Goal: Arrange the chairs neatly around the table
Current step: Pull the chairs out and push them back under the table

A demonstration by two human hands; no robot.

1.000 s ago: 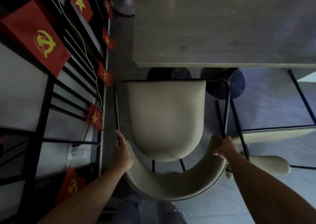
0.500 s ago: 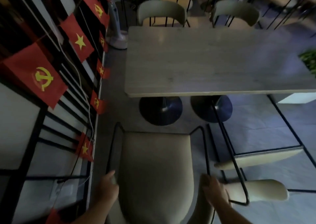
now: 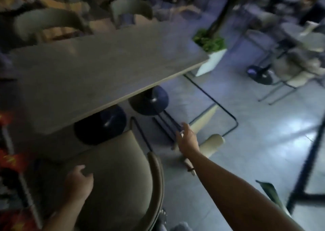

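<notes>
Chair [image 3: 114, 174] sits at six o'clock, its seat front tucked under the worktop [image 3: 91, 75]. Left hand [image 3: 77, 185] rests loose-fingered on the seat, gripping nothing; right hand [image 3: 187, 139] reaches open toward a tipped chair [image 3: 209, 119] at three o'clock.

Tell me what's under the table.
Under the table stand two dark round pedestal bases on the floor. The tabletop hides their columns and everything farther back.

Grey table [image 3: 98, 75], beige chair [image 3: 119, 183] with black frame, seemingly red flags [image 3: 10, 162], green plant [image 3: 209, 41]
</notes>
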